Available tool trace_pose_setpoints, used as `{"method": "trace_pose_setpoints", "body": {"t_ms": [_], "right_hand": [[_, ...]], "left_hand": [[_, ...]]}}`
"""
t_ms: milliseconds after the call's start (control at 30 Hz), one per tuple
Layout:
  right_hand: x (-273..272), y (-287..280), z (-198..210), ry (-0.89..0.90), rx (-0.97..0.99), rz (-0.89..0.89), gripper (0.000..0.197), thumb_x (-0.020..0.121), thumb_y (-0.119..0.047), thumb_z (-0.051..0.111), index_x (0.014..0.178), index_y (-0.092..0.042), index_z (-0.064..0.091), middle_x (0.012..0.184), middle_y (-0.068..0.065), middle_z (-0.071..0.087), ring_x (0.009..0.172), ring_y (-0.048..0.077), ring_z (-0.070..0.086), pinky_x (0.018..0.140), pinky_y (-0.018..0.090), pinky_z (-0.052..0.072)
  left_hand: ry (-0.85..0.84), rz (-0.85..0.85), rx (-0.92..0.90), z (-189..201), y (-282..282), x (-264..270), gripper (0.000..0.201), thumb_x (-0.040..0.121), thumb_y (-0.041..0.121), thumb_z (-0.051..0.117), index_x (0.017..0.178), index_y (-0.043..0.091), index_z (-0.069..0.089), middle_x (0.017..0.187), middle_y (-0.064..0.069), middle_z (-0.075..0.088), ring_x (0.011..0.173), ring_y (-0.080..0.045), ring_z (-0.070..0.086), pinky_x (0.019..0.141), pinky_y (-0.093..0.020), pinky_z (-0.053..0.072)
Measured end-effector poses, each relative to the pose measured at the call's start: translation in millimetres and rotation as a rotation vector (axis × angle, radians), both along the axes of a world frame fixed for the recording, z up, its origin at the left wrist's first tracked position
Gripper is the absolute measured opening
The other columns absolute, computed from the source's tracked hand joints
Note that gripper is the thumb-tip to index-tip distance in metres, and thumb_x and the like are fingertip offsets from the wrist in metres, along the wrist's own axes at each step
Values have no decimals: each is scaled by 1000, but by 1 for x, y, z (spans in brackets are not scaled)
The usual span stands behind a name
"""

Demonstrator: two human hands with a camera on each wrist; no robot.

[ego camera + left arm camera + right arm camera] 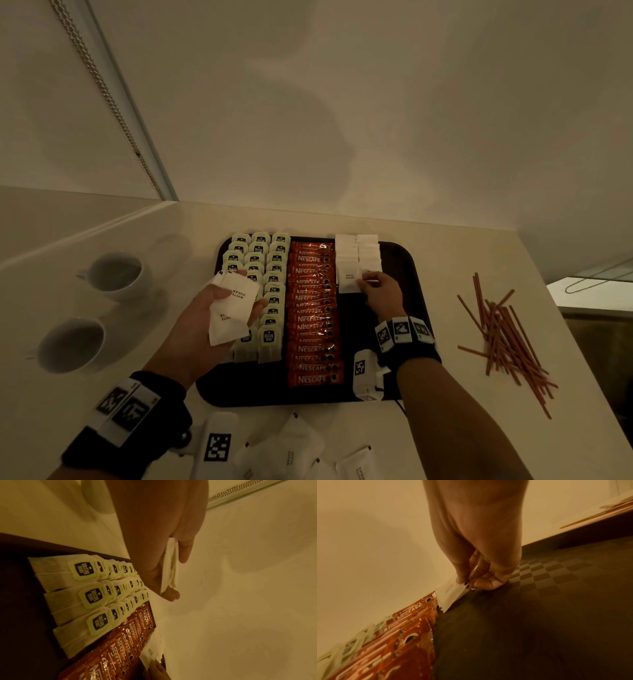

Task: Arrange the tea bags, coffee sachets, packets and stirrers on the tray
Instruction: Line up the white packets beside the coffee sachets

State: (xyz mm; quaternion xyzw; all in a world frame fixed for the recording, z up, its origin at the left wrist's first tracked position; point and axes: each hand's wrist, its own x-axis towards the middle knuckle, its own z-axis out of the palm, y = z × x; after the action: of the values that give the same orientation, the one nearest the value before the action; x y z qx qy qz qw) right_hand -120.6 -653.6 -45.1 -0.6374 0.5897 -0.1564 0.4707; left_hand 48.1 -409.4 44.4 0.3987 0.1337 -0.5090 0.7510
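Sugar packets (301,448) lie loose on the counter (462,428) nearest me. Left hand (205,318) grips a small stack (231,308) over the tea bags (270,294); right hand (380,291) pinches one packet (348,279) onto the tray (411,274), beside the coffee sachets (311,308).

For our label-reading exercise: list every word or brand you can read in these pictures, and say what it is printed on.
"NESCAFE": orange coffee sachets on the tray.
"McCoy teas": tea bags' tags.
"WHITE SUGAR": sugar packets in the left hand, and the packet the right hand pinches.
Wristband markers: patterns, no words.
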Motion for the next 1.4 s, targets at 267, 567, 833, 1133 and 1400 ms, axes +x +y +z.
{"method": "trace_pose_setpoints", "body": {"t_ms": [267, 567, 833, 1133, 1400], "right_hand": [[7, 5, 0, 105, -116, 3, 24, 87, -17, 64, 109, -7, 65, 115, 8, 64, 108, 19, 57, 87, 23, 42], [9, 9, 2, 124, -181, -17, 21, 87, -17, 65, 101, -2, 62, 104, 11, 64, 99, 21, 60, 77, 22, 41], [36, 66, 82, -287, 49, 544, 15, 89, -34, 60, 101, -25, 59, 100, -3, 64, 95, 13, 63, 84, 30, 54], [35, 83, 99, -278, -25, 536, 32, 87, -20, 66, 118, -22, 59, 96, -10, 58, 95, 15, 59, 84, 32, 55], [24, 84, 106, -568, 299, 306, 6, 91, -13, 58, 94, -17, 56, 102, 17, 66, 88, 30, 65, 83, 49, 53]], "left_hand": [[-90, -122, 21, 1, -6, -5, 32, 94, 11, 39, 117, 17, 61, 107, -21, 66, 81, -32, 69, 61, -33, 58], [-177, -137, 75, 1, -10, -7, 22, 94, 10, 47, 112, 14, 58, 97, -20, 72, 79, -30, 71, 61, -34, 59], [-312, -220, 225, 1, -29, -13, 23, 87, 5, 61, 108, 14, 59, 88, -15, 68, 67, -29, 65, 46, -30, 51], [-176, -226, 110, 9, -42, -20, 19, 96, 13, 44, 98, 15, 63, 98, -15, 67, 86, -29, 62, 63, -35, 53], [-334, -277, 101, 17, -47, -23, 19, 88, -2, 56, 93, 16, 60, 82, -11, 68, 67, -21, 67, 50, -27, 54]]}}
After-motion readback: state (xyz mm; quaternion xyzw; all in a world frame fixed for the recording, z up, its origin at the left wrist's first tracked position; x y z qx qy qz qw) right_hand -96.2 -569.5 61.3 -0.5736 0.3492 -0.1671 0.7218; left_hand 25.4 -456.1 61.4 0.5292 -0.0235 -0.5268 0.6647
